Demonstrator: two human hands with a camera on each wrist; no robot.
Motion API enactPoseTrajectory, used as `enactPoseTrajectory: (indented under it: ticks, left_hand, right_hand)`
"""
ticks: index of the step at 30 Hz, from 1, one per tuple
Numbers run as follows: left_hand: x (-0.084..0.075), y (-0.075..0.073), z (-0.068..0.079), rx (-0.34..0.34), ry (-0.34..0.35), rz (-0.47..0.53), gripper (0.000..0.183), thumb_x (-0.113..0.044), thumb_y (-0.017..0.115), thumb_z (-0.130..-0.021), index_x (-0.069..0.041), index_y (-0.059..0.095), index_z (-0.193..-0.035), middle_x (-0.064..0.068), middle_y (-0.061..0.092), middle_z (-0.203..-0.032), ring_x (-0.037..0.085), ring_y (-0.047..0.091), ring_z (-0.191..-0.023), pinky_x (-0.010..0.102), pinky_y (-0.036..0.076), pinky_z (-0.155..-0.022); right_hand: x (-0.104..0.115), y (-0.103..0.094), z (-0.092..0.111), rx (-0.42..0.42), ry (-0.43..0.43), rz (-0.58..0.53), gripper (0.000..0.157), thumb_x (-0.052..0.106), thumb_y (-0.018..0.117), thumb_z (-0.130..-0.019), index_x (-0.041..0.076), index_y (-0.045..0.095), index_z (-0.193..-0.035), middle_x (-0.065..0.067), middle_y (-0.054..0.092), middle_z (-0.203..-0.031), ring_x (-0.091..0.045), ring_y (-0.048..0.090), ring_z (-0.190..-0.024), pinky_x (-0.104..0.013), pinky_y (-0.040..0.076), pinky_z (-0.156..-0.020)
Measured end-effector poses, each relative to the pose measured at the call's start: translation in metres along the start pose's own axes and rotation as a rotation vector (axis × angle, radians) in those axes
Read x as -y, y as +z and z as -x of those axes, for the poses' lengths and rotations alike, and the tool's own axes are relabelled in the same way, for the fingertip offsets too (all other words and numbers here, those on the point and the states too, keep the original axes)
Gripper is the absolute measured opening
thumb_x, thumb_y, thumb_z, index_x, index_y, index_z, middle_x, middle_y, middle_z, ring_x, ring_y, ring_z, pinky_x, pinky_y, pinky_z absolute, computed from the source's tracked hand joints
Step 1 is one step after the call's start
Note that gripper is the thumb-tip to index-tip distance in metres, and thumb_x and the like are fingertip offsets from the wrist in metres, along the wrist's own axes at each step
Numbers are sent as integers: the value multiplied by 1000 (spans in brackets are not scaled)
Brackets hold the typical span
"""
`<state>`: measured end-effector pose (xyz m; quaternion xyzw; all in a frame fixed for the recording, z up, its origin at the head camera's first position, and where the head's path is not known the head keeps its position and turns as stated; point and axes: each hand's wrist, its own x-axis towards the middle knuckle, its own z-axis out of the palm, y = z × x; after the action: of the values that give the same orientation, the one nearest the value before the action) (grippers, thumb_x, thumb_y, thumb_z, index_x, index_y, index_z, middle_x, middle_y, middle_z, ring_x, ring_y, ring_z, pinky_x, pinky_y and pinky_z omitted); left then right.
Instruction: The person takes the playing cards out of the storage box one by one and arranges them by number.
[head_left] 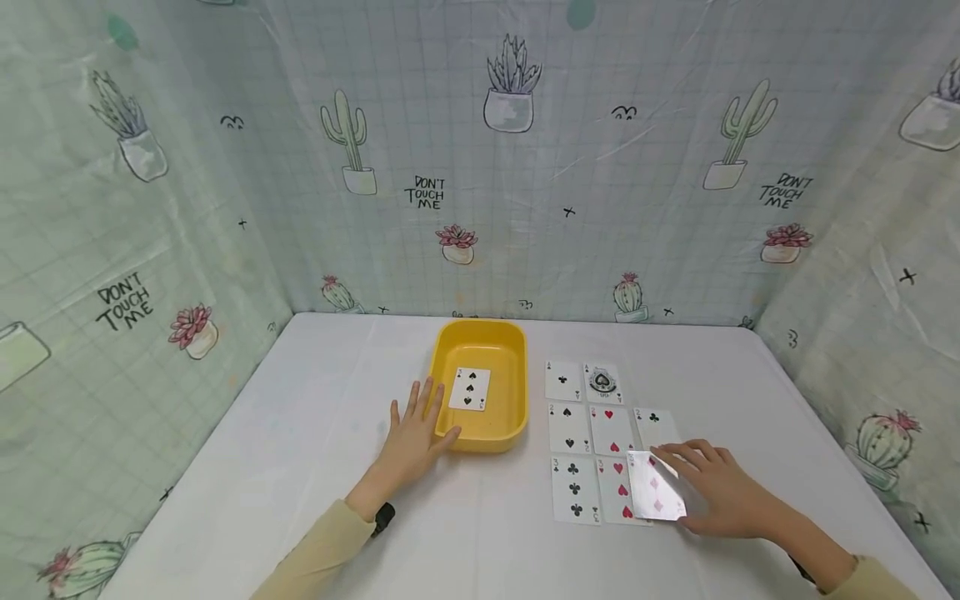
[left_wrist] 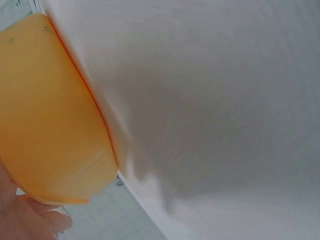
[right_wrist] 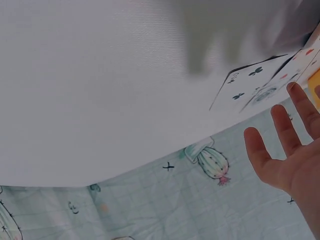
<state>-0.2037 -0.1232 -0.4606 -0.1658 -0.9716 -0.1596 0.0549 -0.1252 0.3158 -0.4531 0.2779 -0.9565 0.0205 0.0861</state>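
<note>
My left hand (head_left: 411, 439) rests at the left rim of a yellow tray (head_left: 521, 375), fingers straight and spread, thumb at the near corner. In the left wrist view its fingers (left_wrist: 56, 222) show beyond the tray's wall (left_wrist: 60, 120). A three of spades (head_left: 470, 389) lies face up inside the tray. My right hand (head_left: 723, 492) holds a three of diamonds (head_left: 654, 492) by its edges, fingertips at the far edge and thumb at the near right corner. The card has a bright glare and overlaps the three of hearts (head_left: 617, 479). Fingers (right_wrist: 286, 131) show spread in the right wrist view.
Face-up cards lie in rows right of the tray: ace of clubs (head_left: 562, 381) and ace of spades (head_left: 603, 383) at the back, then two of spades (head_left: 569, 427), two of hearts (head_left: 611, 429) and two of clubs (head_left: 655, 426). Three of clubs (head_left: 575, 489) is nearest.
</note>
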Motion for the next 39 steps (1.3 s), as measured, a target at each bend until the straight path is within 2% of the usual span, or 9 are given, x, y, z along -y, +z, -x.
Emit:
enactPoseTrajectory:
  ticks: [5, 13, 18, 25, 32, 39]
  left_hand:
    - [1, -1, -2, 14, -9, -8, 73, -50, 41, -89, -8, 16, -143, 12, 9, -151, 35, 6, -138, 65, 11, -101]
    - [4, 0, -5, -38, 19, 17, 72, -47, 44, -89, -5, 19, -142, 17, 13, -149, 37, 7, -137, 66, 11, -100]
    - [4, -3, -6, -5, -13, 17, 72, -47, 43, -89, -7, 16, -143, 14, 9, -151, 34, 3, -139, 65, 8, -101]
    - [1, -6, -5, 15, -20, 8, 74, -49, 44, -88, -6, 17, -143, 14, 9, -151, 37, 7, -138, 66, 9, -101]
    - [0, -6, -5, 7, -11, 4, 73, -49, 44, -88, -7, 18, -143, 13, 10, -151, 35, 7, -138, 66, 11, -101]
    - [0, -2, -4, 30, -15, 14, 74, -49, 44, -89, -8, 16, -143, 12, 8, -151, 34, 4, -139, 66, 9, -101]
  right_hand:
    - [-6, 2, 7, 1, 27, -32, 82, 35, 78, -53, 17, 48, -128, 6, 49, -124, -14, 35, -109, -39, 32, -78]
    - [-14, -2, 14, 92, 85, -59, 81, 34, 77, -57, 20, 45, -131, 4, 49, -123, -17, 35, -109, -43, 32, -80]
    - [-15, -3, 13, 117, 95, -63, 82, 35, 77, -58, 21, 44, -131, 4, 50, -123, -18, 35, -109, -46, 34, -81]
    - [-13, -1, 14, 175, 146, -72, 82, 37, 76, -59, 25, 41, -133, 4, 49, -126, -19, 36, -111, -50, 33, -85]
    - [-11, -4, 15, 181, 156, -78, 80, 36, 76, -60, 23, 42, -132, 3, 49, -126, -21, 37, -111, -49, 33, -84]
    - [-9, -4, 20, 176, 155, -104, 81, 34, 77, -59, 23, 43, -132, 3, 49, -126, -20, 35, -111, -50, 32, -84]
